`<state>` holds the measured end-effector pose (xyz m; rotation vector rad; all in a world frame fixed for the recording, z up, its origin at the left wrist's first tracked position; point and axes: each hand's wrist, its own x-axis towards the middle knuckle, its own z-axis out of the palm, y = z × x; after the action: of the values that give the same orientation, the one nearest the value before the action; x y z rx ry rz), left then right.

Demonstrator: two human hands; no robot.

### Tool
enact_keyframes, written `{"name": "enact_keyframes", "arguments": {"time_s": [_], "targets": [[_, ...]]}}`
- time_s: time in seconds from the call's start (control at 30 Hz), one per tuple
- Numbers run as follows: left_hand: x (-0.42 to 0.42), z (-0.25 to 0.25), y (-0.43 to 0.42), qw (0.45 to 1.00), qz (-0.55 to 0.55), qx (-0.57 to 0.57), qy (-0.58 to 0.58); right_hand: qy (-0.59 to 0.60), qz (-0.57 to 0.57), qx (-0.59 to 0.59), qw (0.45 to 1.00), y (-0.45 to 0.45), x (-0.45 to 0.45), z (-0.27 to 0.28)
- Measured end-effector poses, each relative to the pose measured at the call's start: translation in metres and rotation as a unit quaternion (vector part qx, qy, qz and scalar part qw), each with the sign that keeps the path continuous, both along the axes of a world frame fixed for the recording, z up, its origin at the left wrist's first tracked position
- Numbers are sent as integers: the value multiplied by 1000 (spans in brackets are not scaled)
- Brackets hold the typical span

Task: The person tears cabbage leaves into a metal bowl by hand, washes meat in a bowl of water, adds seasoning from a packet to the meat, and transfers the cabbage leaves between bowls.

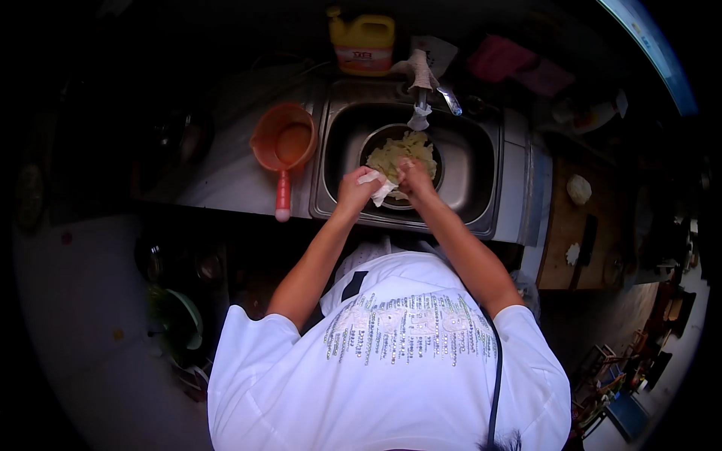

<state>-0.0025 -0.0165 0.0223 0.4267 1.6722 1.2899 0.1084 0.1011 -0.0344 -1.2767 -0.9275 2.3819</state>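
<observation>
A round metal basin point(439, 167) stands in the sink, heaped with torn pale yellow-green leaves point(398, 154) that look like cabbage. My left hand point(356, 192), at the basin's near left rim, is closed on a whitish cabbage leaf point(383, 189). Over the near part of the basin, my right hand point(414, 180) is beside that leaf and against the heap. Its fingers are curled together, and what they pinch is hidden.
The steel sink point(470, 203) has a cloth-wrapped faucet point(421, 71) behind it. To the left lies an orange dipper point(284, 143). A yellow jug point(363, 45) stands at the back. On the right, a wooden board point(560, 248) bears a pale round item point(578, 189) and a dark-bladed knife point(585, 244).
</observation>
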Motion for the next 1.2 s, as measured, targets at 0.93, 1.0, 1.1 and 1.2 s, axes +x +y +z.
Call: {"name": "enact_keyframes", "arguments": {"time_s": [0.93, 1.0, 1.1, 1.2], "targets": [[8, 13, 4, 977, -156, 122, 80, 88, 304, 210, 925, 5, 25, 74], [10, 9, 8, 976, -157, 147, 30, 118, 281, 195, 932, 2, 28, 73], [12, 24, 12, 977, -159, 146, 0, 131, 241, 152, 949, -2, 31, 64], [18, 16, 16, 978, -140, 155, -9, 138, 204, 138, 959, -6, 33, 67]]}}
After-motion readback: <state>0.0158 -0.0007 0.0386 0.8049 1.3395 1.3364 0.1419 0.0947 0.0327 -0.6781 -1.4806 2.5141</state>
